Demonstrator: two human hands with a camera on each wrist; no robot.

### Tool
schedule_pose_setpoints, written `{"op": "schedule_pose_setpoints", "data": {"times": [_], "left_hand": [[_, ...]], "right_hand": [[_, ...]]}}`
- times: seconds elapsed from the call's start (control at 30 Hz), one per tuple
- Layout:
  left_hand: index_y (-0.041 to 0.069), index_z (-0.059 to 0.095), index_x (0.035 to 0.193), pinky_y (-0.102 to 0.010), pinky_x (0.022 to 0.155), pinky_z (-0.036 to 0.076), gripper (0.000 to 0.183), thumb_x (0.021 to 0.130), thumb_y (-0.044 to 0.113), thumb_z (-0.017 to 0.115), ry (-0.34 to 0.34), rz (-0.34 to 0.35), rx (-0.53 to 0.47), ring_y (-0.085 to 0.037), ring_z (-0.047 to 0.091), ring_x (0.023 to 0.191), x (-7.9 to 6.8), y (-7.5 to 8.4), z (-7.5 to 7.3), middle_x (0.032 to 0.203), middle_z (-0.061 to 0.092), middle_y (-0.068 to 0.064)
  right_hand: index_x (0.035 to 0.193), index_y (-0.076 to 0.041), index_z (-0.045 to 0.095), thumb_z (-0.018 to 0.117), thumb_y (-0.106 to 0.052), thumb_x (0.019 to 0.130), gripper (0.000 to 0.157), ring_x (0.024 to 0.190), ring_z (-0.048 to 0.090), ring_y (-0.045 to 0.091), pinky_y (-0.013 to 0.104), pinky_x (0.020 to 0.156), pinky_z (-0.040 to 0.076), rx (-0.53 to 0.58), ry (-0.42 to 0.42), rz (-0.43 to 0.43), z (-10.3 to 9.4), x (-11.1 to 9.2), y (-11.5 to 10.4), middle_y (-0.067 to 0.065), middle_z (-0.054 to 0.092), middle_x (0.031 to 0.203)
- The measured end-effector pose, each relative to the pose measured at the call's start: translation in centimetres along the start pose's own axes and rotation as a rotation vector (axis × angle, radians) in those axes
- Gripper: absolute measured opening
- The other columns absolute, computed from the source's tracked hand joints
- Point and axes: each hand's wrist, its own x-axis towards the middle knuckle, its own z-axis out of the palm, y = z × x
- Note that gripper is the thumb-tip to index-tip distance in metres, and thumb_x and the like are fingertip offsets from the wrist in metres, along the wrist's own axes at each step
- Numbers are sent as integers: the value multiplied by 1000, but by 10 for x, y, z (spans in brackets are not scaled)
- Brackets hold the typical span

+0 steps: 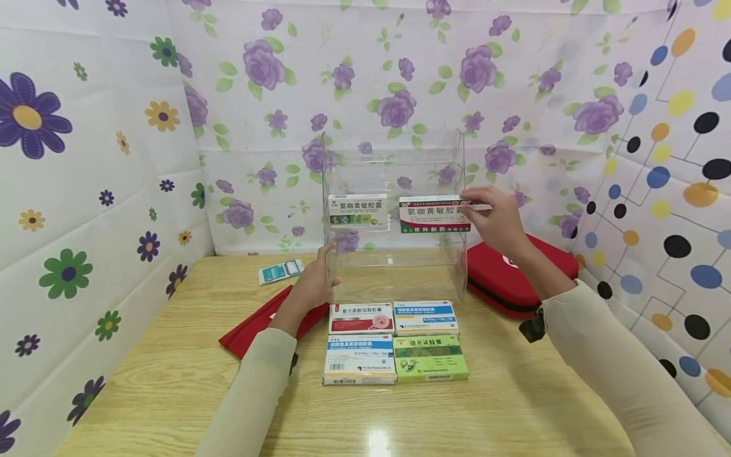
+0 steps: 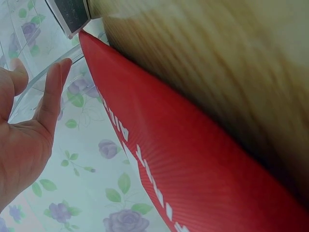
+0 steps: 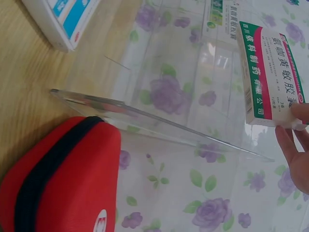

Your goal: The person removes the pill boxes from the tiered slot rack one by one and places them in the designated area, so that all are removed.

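A clear acrylic shelf rack (image 1: 394,260) stands on the table against the flowered cloth. My right hand (image 1: 495,212) pinches the right end of a white, red and green medicine box (image 1: 434,219) between thumb and fingers, at the rack's middle tier. The right wrist view shows this box (image 3: 270,77) tilted, its printed face visible. Left of it, a white and green medicine box (image 1: 356,214) stands on the same tier. My left hand (image 1: 311,285) is at the rack's left side panel, fingers extended; in the left wrist view the fingers (image 2: 50,96) overlap the clear edge.
In front of the rack lie several medicine boxes: a red and white one (image 1: 361,319), blue and white ones (image 1: 360,357), and a green one (image 1: 431,362). A red pouch (image 1: 245,333) and a small teal and white packet (image 1: 280,271) lie left; a red zip case (image 1: 528,279) sits right.
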Motion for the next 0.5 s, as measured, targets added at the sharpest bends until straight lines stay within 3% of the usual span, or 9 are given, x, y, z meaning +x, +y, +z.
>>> {"op": "schedule_pose_setpoints", "data": {"times": [0.33, 0.5], "left_hand": [[27, 9, 156, -48, 84, 52, 87, 94, 17, 70, 5, -5, -3, -29, 58, 85, -1, 0, 0, 94, 56, -14], [28, 10, 155, -47, 84, 53, 87, 94, 16, 70, 12, -6, -12, -29, 57, 85, -1, 1, 1, 95, 56, -14]], "right_hand": [[118, 0, 70, 70, -1, 91, 28, 102, 68, 37, 14, 77, 52, 27, -52, 58, -2, -23, 14, 16, 64, 117], [121, -1, 68, 69, -5, 93, 28, 97, 69, 39, 12, 70, 51, 2, -95, 107, -7, -39, 20, 17, 64, 119]]}}
